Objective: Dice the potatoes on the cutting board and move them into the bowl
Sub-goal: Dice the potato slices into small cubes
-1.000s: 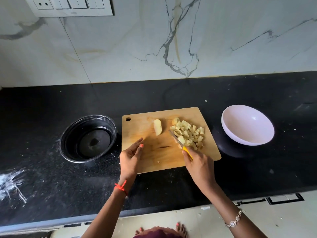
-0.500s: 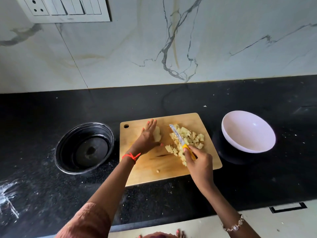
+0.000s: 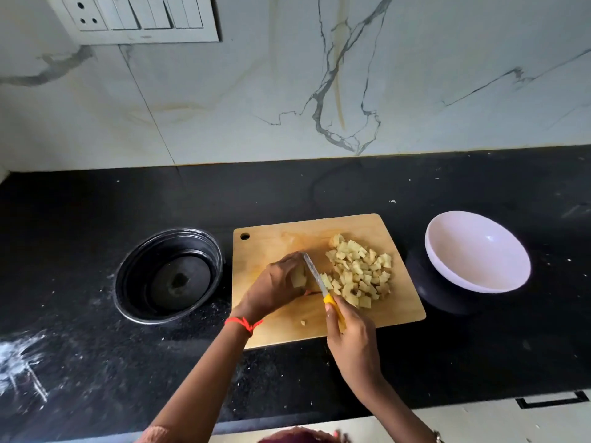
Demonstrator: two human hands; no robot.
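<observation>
A wooden cutting board lies on the black counter. On its right half sits a pile of diced potato. My left hand is curled over a pale potato piece at the board's middle and holds it down. My right hand grips the yellow handle of a knife, whose blade lies against the right side of that piece, between it and the pile. A white bowl stands to the right of the board with nothing in it.
A black round pot stands left of the board. One small potato crumb lies near the board's front edge. White powder smears mark the counter at the far left. A marble wall with a switch panel rises behind.
My left hand reached to the potato piece, took hold of it and drew it toward the board's middle. The knife left the diced pile and now rests against that piece.
</observation>
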